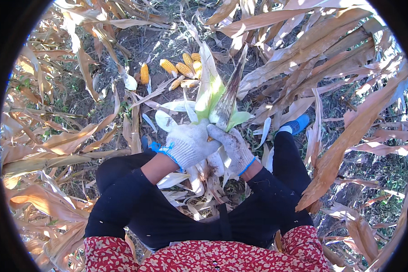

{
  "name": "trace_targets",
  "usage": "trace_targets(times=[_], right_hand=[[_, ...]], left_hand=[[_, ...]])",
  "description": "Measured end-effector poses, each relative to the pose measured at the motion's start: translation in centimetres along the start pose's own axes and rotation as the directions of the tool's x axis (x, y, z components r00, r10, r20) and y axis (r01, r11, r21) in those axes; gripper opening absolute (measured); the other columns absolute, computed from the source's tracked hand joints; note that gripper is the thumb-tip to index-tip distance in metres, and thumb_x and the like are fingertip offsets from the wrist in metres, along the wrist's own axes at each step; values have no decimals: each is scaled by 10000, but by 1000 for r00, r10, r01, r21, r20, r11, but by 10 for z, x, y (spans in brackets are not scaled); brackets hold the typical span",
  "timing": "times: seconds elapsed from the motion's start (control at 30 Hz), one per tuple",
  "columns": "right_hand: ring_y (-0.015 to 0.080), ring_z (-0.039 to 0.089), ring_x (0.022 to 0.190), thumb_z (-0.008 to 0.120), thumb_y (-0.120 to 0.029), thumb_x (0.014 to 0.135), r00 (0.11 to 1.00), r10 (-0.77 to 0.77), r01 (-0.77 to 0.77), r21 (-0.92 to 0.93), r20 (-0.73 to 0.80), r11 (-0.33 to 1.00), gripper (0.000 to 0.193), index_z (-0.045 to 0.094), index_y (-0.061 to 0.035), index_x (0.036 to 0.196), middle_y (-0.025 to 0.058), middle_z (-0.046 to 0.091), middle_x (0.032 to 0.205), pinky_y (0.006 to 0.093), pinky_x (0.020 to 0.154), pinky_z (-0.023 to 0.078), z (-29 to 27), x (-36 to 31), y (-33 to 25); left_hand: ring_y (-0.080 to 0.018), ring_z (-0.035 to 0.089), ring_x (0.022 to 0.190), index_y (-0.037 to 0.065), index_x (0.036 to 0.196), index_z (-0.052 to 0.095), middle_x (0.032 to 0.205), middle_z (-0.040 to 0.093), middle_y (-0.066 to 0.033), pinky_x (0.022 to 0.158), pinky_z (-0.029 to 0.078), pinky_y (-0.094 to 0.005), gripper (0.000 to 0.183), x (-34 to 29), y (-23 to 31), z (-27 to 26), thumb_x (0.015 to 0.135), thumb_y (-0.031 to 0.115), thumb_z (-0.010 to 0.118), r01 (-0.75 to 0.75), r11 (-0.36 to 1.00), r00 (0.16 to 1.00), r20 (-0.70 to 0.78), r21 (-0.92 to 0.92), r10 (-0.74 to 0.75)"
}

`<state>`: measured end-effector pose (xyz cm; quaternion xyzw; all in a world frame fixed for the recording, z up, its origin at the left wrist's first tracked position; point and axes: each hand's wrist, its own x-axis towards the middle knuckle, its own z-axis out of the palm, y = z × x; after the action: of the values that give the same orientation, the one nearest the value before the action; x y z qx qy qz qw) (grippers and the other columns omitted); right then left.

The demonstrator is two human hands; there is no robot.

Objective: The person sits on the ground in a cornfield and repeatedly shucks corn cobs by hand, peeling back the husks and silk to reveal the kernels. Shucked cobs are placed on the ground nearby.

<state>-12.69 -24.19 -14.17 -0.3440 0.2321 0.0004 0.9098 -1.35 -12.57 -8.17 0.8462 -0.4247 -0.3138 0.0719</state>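
Both my hands wear pale knit work gloves with blue cuffs, and they meet in front of my knees on one ear of corn. My left hand (191, 141) is closed around the ear's lower part. Close beside it, my right hand (231, 147) grips the husk with bent fingers. The corn husk (208, 93) points away from me, green near my hands and pale or dark streaked toward its tips, its leaves parted in a V. Most of the ear itself is hidden by gloves and husk.
Several husked yellow corn cobs (184, 70) lie in a loose pile on the ground ahead, with one cob (144, 73) apart to the left. Dry corn stalks and leaves (313, 50) crowd both sides. Torn husks (174, 180) litter the ground between my legs.
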Motion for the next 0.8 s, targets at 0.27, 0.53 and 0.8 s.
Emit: trace_targets(times=[0.27,0.53,0.8], right_hand=[[147,675,990,643,-149,952,847,-532,465,-453,-24,761,223,679,-55,1151,33,698,1076,313,859,539,-29,24,8],[104,658,998,619,-145,976,992,-114,124,-213,61,969,276,651,-32,1226,39,689,1107,255,884,533,17,13,-55],[175,570,697,518,-284,1009,991,-32,3,218,128,976,311,581,-59,1214,36,589,853,358,712,483,15,2,-50]], left_hand=[[-384,719,878,-52,1104,605,938,710,-262,807,567,-448,734,-1,27,-23,885,647,565,91,992,990,115,-82,-81],[-164,655,906,-20,1205,616,1007,690,-113,811,530,-314,531,-40,-10,30,889,388,739,-66,604,987,36,-795,155],[-66,629,854,-10,1238,630,1028,689,-30,764,525,-241,455,-38,-11,31,920,293,750,-33,290,979,27,-957,202]])
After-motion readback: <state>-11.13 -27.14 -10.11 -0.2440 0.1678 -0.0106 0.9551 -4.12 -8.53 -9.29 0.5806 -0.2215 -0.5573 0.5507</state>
